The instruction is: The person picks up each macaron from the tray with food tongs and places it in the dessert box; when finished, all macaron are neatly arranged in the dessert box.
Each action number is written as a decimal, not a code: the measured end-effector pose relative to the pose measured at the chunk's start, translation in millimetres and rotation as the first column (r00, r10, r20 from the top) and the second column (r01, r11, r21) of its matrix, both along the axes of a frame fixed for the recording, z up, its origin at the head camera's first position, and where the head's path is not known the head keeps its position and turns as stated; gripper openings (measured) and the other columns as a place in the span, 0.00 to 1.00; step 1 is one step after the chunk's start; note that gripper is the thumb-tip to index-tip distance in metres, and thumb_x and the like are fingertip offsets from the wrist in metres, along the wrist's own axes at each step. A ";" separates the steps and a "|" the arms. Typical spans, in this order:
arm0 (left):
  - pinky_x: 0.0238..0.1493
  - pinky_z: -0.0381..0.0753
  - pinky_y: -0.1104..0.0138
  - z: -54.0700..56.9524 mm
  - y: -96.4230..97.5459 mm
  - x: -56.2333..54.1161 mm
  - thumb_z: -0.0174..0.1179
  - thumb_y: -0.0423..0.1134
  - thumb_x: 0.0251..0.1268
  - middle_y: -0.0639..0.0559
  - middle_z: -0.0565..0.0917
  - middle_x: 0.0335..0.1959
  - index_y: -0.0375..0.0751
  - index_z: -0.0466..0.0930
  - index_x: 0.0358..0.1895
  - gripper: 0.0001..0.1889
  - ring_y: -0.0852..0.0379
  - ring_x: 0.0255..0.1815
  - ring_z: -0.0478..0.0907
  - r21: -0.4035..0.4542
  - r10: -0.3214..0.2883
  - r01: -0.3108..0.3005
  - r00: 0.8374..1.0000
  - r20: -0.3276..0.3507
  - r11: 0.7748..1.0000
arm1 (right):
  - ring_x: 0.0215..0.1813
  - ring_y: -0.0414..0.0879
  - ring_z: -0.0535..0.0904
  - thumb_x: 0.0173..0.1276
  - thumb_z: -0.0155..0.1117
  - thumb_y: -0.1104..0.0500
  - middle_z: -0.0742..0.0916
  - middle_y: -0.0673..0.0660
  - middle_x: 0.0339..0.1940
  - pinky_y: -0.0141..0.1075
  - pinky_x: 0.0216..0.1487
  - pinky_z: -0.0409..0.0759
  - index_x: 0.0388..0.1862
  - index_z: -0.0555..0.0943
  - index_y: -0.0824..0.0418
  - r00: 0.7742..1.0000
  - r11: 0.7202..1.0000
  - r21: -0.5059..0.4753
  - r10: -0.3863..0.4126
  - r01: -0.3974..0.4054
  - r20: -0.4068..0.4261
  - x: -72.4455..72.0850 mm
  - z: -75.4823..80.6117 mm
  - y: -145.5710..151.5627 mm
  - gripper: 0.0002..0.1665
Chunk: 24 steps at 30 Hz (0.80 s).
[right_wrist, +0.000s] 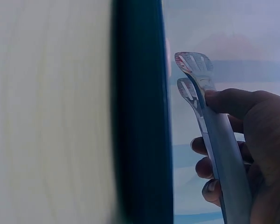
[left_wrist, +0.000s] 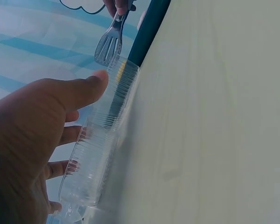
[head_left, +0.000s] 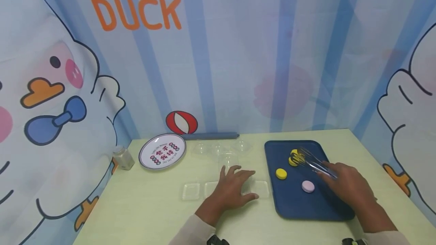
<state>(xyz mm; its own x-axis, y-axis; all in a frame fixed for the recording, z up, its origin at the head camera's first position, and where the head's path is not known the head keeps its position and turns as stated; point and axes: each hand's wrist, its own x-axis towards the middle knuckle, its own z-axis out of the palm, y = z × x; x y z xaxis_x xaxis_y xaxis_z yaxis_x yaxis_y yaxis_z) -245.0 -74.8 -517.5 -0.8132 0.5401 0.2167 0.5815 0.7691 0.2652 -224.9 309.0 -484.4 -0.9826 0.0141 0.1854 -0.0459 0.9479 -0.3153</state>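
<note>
My right hand [head_left: 352,184] grips a pair of metal tongs [head_left: 320,168] over a dark blue tray [head_left: 286,205]. The slotted tips overlap two yellow macarons [head_left: 294,160] in the head view. Another yellow macaron [head_left: 281,174] and a pink one [head_left: 308,186] lie nearer on the tray. Left of the tray, my left hand [head_left: 231,188] spreads its fingers over a long clear plastic container [head_left: 261,189]. In the left wrist view the thumb stands near one side of this ribbed container [left_wrist: 91,154], with the fingers along its far side.
A white plate [head_left: 146,156] with red print lies at the back left, beside a small jar [head_left: 123,158]. A grey-blue rod [head_left: 214,136] runs along the back edge. Several clear, rounded plastic pieces [head_left: 242,145] stand in front of it. A printed curtain [head_left: 231,48] hangs behind the table.
</note>
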 end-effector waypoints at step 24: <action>0.82 0.58 0.26 -2.1 -0.1 0.0 0.70 0.63 0.70 0.58 0.84 0.74 0.58 0.74 0.79 0.37 0.46 0.80 0.72 -0.008 0.007 -0.007 1.000 0.017 1.000 | 0.60 0.77 0.85 0.78 0.70 0.46 0.87 0.79 0.61 0.67 0.49 0.85 0.69 0.81 0.73 0.997 1.000 0.005 -0.005 0.004 0.075 -2.8 -7.8 -6.7 0.36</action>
<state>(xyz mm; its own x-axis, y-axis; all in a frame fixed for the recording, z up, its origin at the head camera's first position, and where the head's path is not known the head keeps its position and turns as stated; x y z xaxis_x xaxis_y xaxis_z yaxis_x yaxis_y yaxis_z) -245.0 -74.9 -519.7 -0.8207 0.5359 0.1980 0.5713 0.7755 0.2688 -227.7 302.3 -492.2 -0.9936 0.0179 0.1117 -0.0181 0.9495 -0.3132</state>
